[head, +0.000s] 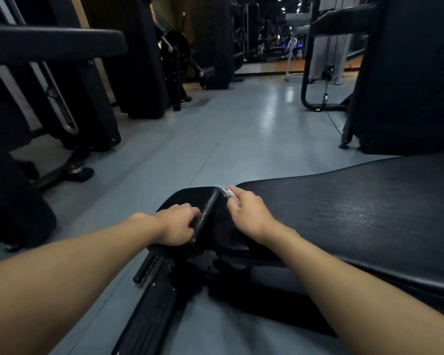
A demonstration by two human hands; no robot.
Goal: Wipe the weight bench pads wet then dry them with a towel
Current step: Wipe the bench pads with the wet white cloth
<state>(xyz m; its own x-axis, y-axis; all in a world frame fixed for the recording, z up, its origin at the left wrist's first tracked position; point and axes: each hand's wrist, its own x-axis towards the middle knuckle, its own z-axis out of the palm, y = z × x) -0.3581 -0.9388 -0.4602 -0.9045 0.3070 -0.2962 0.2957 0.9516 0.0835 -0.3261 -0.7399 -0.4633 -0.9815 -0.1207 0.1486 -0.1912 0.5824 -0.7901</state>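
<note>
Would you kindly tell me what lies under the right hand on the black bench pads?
A crumpled white wipe shows beyond the right hand, at the end of the long black textured pad. The hand covers the rest of it.

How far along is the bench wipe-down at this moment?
Looks done: the long back pad glistens with wet streaks, so it seems wet-wiped. In hand: the right hand presses a whitish wipe into the gap beside the seat pad, which the left hand grips. Left: drying; no towel shows.

Black seat pad [190,198] beside long back pad [356,213], white wipe [227,192] between
</note>
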